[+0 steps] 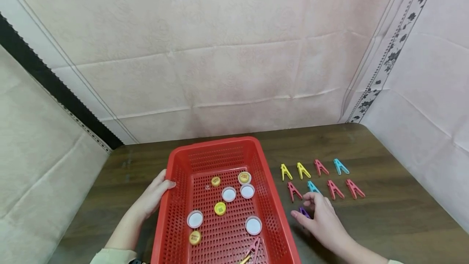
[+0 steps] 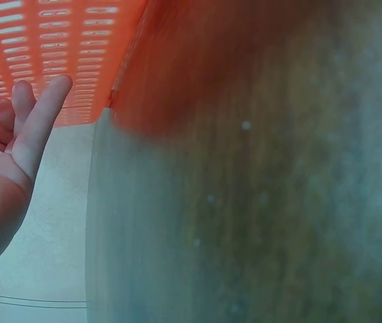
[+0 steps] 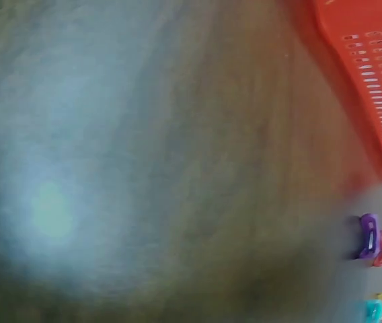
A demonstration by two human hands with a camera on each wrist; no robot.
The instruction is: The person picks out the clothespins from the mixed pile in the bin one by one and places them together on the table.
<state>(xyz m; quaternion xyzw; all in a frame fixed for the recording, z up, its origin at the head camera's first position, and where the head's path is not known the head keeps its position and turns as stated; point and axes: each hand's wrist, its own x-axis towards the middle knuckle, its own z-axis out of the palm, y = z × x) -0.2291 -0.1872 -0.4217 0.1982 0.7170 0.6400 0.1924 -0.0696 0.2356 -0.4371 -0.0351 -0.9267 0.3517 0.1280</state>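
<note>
My left hand [image 1: 155, 194] holds the left rim of a red plastic basket [image 1: 272, 190], thumb over the edge. In the left wrist view, the fingers [image 2: 40, 124] lie along the outside of its perforated wall. My right hand [image 1: 326, 223] is over the table right of the basket, fingers loosely bent, beside a purple clothespin [image 1: 304, 212]. The right wrist view shows the purple clothespin [image 3: 369, 235] on the table with no finger touching it. Beyond lie a blue clothespin [image 1: 313, 188], partly hidden by the fingers, and a pink clothespin [image 1: 294, 191].
Inside the basket are several round caps, including a white cap [image 1: 195, 218] and a yellow cap [image 1: 220, 208], plus a pink clothespin [image 1: 255, 249] near the front. Farther right lie yellow, pink and blue clothespins in rows, among them a blue one [image 1: 341, 166]. Cloth walls [image 1: 234, 72] surround the wooden table [image 1: 388, 223].
</note>
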